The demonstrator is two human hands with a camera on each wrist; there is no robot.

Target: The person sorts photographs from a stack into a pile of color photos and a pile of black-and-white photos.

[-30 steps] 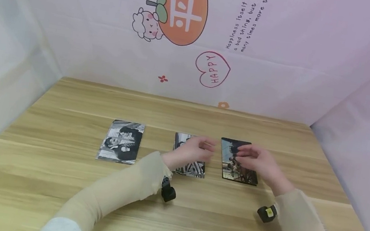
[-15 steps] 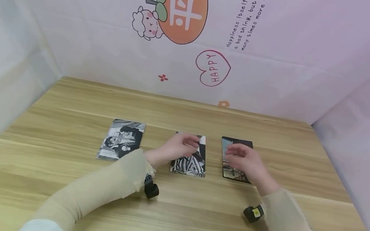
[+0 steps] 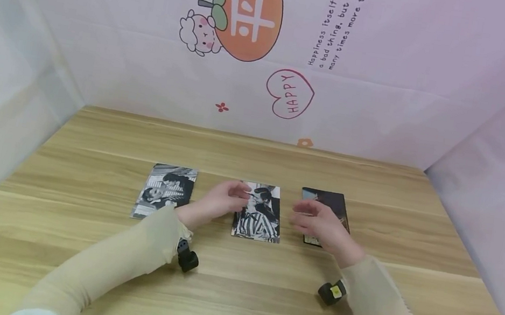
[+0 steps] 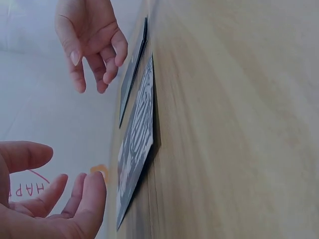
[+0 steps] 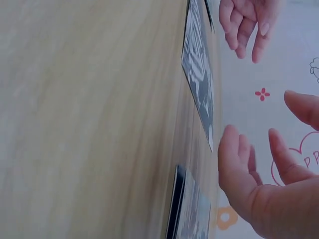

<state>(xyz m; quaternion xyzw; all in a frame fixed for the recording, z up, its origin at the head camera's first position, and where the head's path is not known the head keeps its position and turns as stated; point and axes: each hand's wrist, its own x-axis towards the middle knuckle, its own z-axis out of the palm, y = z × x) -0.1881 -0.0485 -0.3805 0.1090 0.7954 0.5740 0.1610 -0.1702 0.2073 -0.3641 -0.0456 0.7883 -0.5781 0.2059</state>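
Three picture cards lie in a row on the wooden table. At left is a black-and-white photo card [image 3: 161, 195]; another black-and-white card [image 3: 259, 218] lies in the middle, also seen edge-on in the left wrist view. The dark coloured card [image 3: 335, 201] at right looks thicker, like a small stack [image 5: 192, 209] in the right wrist view. My left hand [image 3: 223, 199] hovers by the middle card's left edge, fingers loosely bent and holding nothing. Over the coloured card, partly covering it, hangs my right hand [image 3: 323, 225], its fingers relaxed and apart from the thumb.
The wooden table [image 3: 252, 293] meets a printed white cloth [image 3: 361, 119] at the back, with more cloth at both sides. Dark wrist cameras sit under both cuffs, the left camera [image 3: 187, 258] and the right camera [image 3: 331, 292].
Both hands have moved left. The left hand has come off the middle card, uncovering most of it, and the right hand has shifted toward the coloured card's left edge. The cards lie where they were.
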